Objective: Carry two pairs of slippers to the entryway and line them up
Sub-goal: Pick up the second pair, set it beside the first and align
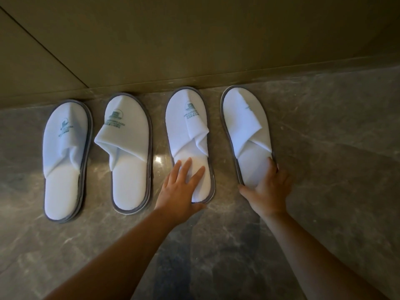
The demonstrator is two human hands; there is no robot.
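Observation:
Two pairs of white terry slippers with grey soles lie in a row on the floor, toes against the wall. The far-left slipper and the second slipper lie untouched. My left hand rests on the heel of the third slipper, fingers spread on the insole and thumb hooked round the back edge. My right hand clasps the heel of the far-right slipper, thumb on its left edge and fingers on its right. That slipper sits slightly tilted.
A dull olive wall runs along the slippers' toes, with a panel seam at the left. The floor is glossy grey marble, stretching to the right and towards me.

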